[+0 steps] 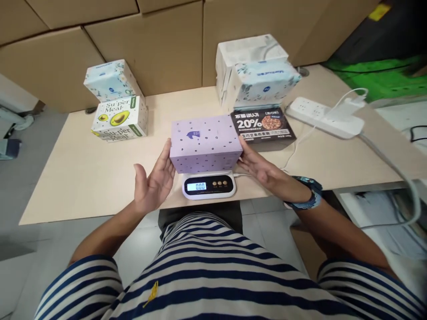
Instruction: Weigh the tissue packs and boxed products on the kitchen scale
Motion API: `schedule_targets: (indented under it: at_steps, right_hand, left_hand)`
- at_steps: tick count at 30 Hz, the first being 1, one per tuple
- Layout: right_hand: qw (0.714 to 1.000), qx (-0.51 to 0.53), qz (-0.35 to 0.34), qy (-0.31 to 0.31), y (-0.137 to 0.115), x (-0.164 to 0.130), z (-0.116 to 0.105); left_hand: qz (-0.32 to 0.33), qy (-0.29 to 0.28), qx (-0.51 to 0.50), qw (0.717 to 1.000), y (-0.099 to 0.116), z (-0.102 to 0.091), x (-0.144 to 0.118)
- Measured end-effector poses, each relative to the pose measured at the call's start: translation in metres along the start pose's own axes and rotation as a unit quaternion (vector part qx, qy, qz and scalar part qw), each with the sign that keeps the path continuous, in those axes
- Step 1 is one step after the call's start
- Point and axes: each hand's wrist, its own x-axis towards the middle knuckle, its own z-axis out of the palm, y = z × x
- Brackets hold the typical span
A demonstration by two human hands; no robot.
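Observation:
A purple cardboard box (206, 138) with small dark specks sits between my two hands, over a white digital kitchen scale (230, 191). My left hand (155, 184) presses its fingers along the box's left side, with the thumb spread away. On the right end, my right hand (262, 169) grips the box near its lower corner. The scale's lit display reads 0.00, and its platform is hidden under the box. Whether the box touches the platform I cannot tell. Just behind my right hand lies a dark cookie box (267, 140) marked 20%.
At the left a tissue pack (111, 84) stands on an avocado-print Super Meal box (116, 118). More tissue packs (267, 84) are stacked at the back right. A white power strip (325, 116) with cables lies right of them. Large cardboard boxes (150, 49) line the table's back.

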Motion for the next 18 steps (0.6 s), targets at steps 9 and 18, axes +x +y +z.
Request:
schedule_targets:
  at_steps: [9, 18]
  right_hand:
    - [0.957, -0.228, -0.076, 0.165, 0.012, 0.002, -0.011]
    - [0.831, -0.390, -0.312, 0.245, 0.061, 0.054, -0.064]
  left_hand:
    - [0.032, 0.093, -0.019, 0.995, -0.047, -0.051, 0.033]
    - [0.164, 0.009, 0.192, 0.968, -0.096, -0.073, 0.054]
